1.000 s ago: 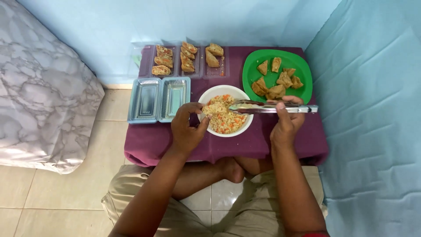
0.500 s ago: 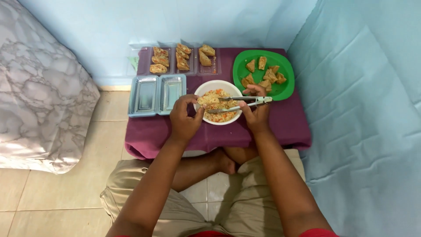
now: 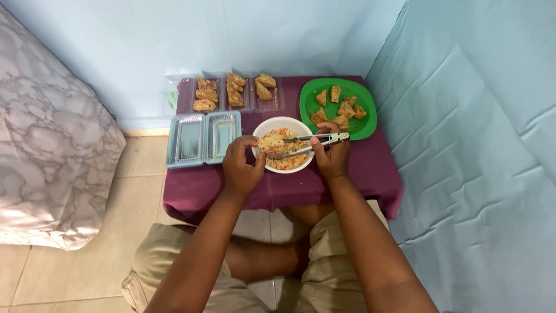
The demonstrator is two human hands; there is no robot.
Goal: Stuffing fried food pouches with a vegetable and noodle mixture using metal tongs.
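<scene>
Right hand (image 3: 331, 155) grips metal tongs (image 3: 307, 145) near their hinge end, fingers (image 3: 322, 146) wrapped and clamped around the two arms; the tong tips reach left into the white bowl (image 3: 292, 124) of orange-flecked rice (image 3: 279, 149), which sits near centre of the purple-covered surface (image 3: 359, 174). Left hand (image 3: 242, 165) rests at the bowl's left rim, fingers curled together against its edge, thumb toward the rice. Compared with half a second ago, the tongs are drawn in closer over the bowl and the right hand sits lower against its right side; a full second ago the tongs lay stretched out toward the green plate (image 3: 365, 124). Far right, that plate carries fried triangular pieces (image 3: 339, 107); far centre, a clear tray (image 3: 246, 107) holds more of them. Left of the bowl sit two empty grey trays (image 3: 202, 138). Cannot tell whether the tong tips pinch any rice; the bowl's near rim is hidden behind both hands.
</scene>
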